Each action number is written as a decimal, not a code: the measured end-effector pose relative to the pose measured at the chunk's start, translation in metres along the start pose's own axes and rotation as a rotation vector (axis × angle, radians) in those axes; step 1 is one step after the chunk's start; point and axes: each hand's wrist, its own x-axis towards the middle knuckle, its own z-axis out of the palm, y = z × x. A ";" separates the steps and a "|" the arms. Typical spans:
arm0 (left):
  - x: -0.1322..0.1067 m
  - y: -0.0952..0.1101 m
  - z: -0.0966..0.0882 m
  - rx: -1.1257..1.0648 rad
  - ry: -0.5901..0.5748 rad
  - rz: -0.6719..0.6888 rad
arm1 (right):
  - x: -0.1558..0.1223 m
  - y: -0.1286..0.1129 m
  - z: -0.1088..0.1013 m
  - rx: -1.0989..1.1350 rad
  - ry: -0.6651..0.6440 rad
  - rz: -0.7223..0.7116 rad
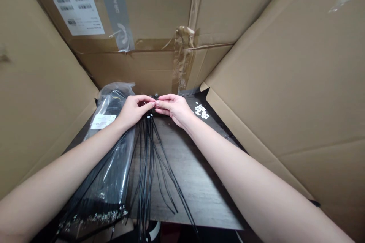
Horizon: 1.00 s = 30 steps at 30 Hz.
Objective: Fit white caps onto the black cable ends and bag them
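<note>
My left hand [134, 109] and my right hand [173, 108] meet fingertip to fingertip near the back of the dark table. Both are closed in a pinch, and what sits between the fingertips is too small and covered to make out. Just below them hangs a bundle of thin black cables [148, 152], with small white pieces at its upper end, spreading toward the front edge. To the right of my right hand lies a small pile of white connectors [201, 111]. Beneath my left forearm is a clear plastic bag [114, 174] of black cables with shiny metal ends.
Tall cardboard walls [154, 11] enclose the table [194, 167] at the back, left and right. The back one carries a white barcode label [76, 10] and a strip of grey tape [115, 3]. A white sticker [103, 121] is on the bag.
</note>
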 end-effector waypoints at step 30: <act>-0.003 0.003 0.005 0.183 0.110 0.105 | -0.003 -0.008 0.003 -0.176 -0.202 0.130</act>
